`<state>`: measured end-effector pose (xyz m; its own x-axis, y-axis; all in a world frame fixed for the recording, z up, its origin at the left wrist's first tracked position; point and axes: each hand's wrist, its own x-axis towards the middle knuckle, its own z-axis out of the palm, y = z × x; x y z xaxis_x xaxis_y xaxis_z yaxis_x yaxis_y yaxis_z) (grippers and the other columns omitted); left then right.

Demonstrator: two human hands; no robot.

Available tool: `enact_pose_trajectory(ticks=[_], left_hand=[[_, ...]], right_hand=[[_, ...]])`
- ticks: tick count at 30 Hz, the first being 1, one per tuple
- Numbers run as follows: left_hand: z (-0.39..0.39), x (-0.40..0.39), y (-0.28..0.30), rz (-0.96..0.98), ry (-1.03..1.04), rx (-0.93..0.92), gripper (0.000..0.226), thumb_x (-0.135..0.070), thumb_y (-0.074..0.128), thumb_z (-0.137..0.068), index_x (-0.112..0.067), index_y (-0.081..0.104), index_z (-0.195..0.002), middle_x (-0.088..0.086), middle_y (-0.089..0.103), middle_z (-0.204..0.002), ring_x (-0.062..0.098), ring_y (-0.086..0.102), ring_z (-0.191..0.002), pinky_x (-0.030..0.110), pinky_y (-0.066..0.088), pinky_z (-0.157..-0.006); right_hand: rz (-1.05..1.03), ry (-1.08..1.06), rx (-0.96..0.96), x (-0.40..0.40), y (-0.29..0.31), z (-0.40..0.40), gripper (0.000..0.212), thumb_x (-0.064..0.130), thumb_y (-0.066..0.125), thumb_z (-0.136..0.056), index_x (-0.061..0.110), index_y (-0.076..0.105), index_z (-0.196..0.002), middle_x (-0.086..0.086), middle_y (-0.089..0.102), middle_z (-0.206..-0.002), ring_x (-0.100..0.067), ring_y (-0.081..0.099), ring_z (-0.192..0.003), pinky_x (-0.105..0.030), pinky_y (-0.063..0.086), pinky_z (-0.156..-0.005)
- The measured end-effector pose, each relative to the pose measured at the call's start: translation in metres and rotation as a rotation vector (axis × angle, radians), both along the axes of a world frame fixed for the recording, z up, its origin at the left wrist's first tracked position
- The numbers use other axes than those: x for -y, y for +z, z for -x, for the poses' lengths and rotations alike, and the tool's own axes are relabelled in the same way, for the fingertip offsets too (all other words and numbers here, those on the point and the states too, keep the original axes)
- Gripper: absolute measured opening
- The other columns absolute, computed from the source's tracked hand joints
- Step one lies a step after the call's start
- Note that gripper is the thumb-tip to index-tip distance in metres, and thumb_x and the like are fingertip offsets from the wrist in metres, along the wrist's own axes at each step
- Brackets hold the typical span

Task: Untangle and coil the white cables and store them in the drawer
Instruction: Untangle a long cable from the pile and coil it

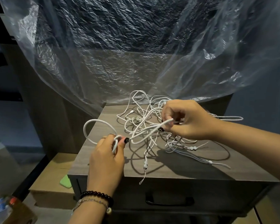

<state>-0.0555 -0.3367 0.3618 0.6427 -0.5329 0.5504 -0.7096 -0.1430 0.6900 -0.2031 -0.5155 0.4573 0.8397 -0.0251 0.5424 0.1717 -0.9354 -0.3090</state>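
A tangle of white cables (141, 120) lies on top of a grey wooden cabinet (192, 167). My left hand (107, 159) grips a small coil of white cable, with a large loop (94, 123) arching out to its left. My right hand (186, 120) pinches a length of the same cable above the tangle, stretched between both hands. Thin white cords with small round toggles (192, 148) trail toward the cabinet's front edge. The drawer (168, 200) with a black handle is closed in the cabinet front.
A crinkled clear plastic sheet (120, 54) hangs over the back of the cabinet. To the lower left stands a cardboard box (55, 175) with a green object (65, 181) on it. A plastic bottle (2, 206) shows in the bottom left corner.
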Motion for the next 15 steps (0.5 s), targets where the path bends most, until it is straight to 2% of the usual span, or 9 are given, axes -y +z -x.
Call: enact_pose_trajectory(ticks=[2,5,6,9,12,15], left_hand=[[-0.004,0.001,-0.002,-0.006,0.020,-0.017,0.008,-0.022,0.058,-0.091,-0.017,0.064,-0.092,-0.004,0.059,-0.080,0.007,0.055,-0.070,0.018,0.042,-0.059],[-0.006,0.001,-0.003,-0.010,0.027,-0.028,0.010,-0.022,0.059,-0.091,-0.016,0.065,-0.094,-0.003,0.060,-0.080,0.008,0.056,-0.072,0.020,0.045,-0.060],[-0.006,0.001,-0.003,-0.008,0.023,-0.026,0.009,-0.022,0.059,-0.091,-0.015,0.065,-0.094,-0.003,0.060,-0.080,0.008,0.056,-0.071,0.019,0.044,-0.060],[-0.005,-0.003,0.000,-0.002,0.008,0.004,0.006,-0.020,0.058,-0.091,-0.018,0.064,-0.094,-0.004,0.059,-0.081,0.006,0.055,-0.071,0.012,0.038,-0.058],[-0.004,-0.008,0.007,0.099,-0.052,-0.092,0.012,-0.016,0.056,-0.092,-0.025,0.061,-0.099,-0.009,0.059,-0.086,0.001,0.061,-0.077,0.010,0.045,-0.051],[-0.002,-0.011,0.012,0.141,-0.149,-0.194,0.021,-0.016,0.056,-0.091,-0.032,0.060,-0.103,-0.014,0.061,-0.090,-0.011,0.059,-0.083,0.001,0.044,-0.054]], right_hand=[[-0.221,-0.065,-0.094,0.000,0.002,0.001,0.021,-0.001,0.073,-0.078,0.003,0.054,-0.070,0.001,0.061,-0.072,-0.011,0.056,-0.055,-0.023,0.043,-0.051],[-0.454,-0.153,-0.255,0.001,0.006,-0.001,0.019,-0.004,0.070,-0.081,0.002,0.053,-0.076,0.006,0.064,-0.062,-0.017,0.060,-0.046,-0.037,0.049,-0.049],[-0.475,-0.169,-0.261,0.002,0.008,-0.002,0.018,-0.004,0.070,-0.081,0.004,0.054,-0.077,0.004,0.064,-0.060,-0.019,0.060,-0.046,-0.042,0.048,-0.050],[-0.532,-0.192,-0.218,0.007,0.011,-0.007,0.017,-0.005,0.068,-0.082,0.007,0.057,-0.087,-0.003,0.062,-0.062,-0.023,0.055,-0.046,-0.039,0.045,-0.048],[-0.518,-0.246,-0.259,0.012,0.014,-0.008,0.022,0.000,0.068,-0.084,0.012,0.061,-0.102,-0.018,0.062,-0.072,-0.022,0.052,-0.048,-0.034,0.047,-0.047],[-0.455,-0.303,-0.249,0.012,0.017,-0.012,0.007,0.009,0.069,-0.086,0.009,0.067,-0.093,-0.012,0.064,-0.066,-0.014,0.052,-0.049,-0.026,0.043,-0.047]])
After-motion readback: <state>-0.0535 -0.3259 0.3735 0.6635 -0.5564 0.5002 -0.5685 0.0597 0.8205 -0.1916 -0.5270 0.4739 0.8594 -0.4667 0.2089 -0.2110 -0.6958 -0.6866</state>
